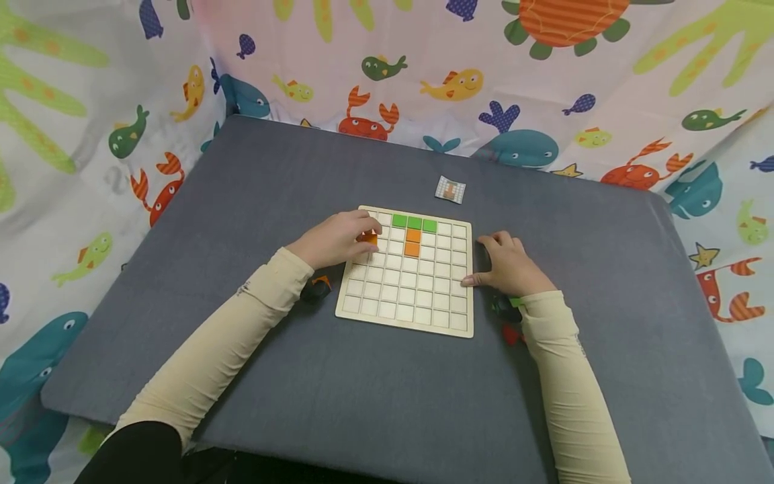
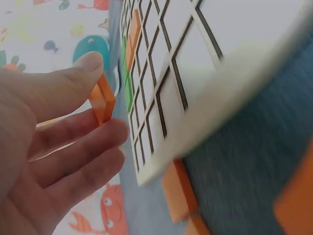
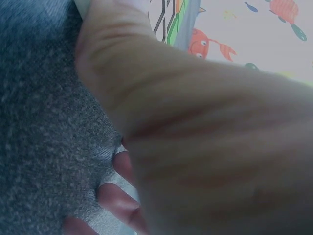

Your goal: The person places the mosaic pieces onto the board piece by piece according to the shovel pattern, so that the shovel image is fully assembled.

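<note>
A light wooden grid board (image 1: 390, 294) lies on the grey table. In its upper part, several green tiles (image 1: 414, 222) sit in a row, with two orange tiles (image 1: 412, 242) in a column below the middle one. My left hand (image 1: 334, 239) is over the board's upper left, pinching an orange square tile (image 2: 102, 100) between thumb and fingers. In the left wrist view the tile is held on edge, apart from the board. My right hand (image 1: 509, 266) rests at the right edge, its thumb on the rim and its fingers spread on the table.
Loose orange tiles (image 2: 179, 191) lie off the board's left side, partly hidden by the left arm in the head view. Green (image 1: 515, 302) and red pieces (image 1: 511, 334) lie near the right wrist. Behind the board is a small printed card (image 1: 450, 190). A sea-animal curtain (image 1: 411, 74) surrounds the table.
</note>
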Demonstrator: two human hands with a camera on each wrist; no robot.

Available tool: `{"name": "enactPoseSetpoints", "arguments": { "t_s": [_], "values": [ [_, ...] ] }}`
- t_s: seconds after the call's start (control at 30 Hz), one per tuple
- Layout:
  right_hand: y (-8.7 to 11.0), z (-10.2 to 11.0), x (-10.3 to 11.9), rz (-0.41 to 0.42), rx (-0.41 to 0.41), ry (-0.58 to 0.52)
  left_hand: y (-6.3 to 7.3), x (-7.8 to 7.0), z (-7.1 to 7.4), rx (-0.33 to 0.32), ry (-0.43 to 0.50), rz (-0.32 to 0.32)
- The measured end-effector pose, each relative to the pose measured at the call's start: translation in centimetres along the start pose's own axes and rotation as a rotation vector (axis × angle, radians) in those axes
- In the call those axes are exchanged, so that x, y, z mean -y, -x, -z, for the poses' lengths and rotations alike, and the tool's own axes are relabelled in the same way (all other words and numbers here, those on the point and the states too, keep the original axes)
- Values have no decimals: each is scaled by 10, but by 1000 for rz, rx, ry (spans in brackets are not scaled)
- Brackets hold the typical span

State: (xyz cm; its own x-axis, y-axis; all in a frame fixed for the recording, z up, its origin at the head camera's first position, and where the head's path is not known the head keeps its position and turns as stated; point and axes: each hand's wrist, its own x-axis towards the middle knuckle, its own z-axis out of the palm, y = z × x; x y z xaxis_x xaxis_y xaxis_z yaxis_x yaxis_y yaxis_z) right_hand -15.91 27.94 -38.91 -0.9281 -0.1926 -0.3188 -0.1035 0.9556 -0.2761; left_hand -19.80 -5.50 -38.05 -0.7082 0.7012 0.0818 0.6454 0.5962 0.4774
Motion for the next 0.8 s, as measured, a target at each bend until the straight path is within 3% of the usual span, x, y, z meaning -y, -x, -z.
{"name": "enactPoseSetpoints", "arguments": {
  "t_s": [0.4, 0.63, 0.8],
  "values": [
    [0, 1, -1, 1, -4, -1, -33, -16, -16, 45, 24, -100],
    [0, 2, 0, 8, -4, 1, -40, -26, -28, 108, 61, -152],
    [0, 0, 0, 1, -9, 8, -43, -35, -34, 154, 3, -155]
  ]
}}
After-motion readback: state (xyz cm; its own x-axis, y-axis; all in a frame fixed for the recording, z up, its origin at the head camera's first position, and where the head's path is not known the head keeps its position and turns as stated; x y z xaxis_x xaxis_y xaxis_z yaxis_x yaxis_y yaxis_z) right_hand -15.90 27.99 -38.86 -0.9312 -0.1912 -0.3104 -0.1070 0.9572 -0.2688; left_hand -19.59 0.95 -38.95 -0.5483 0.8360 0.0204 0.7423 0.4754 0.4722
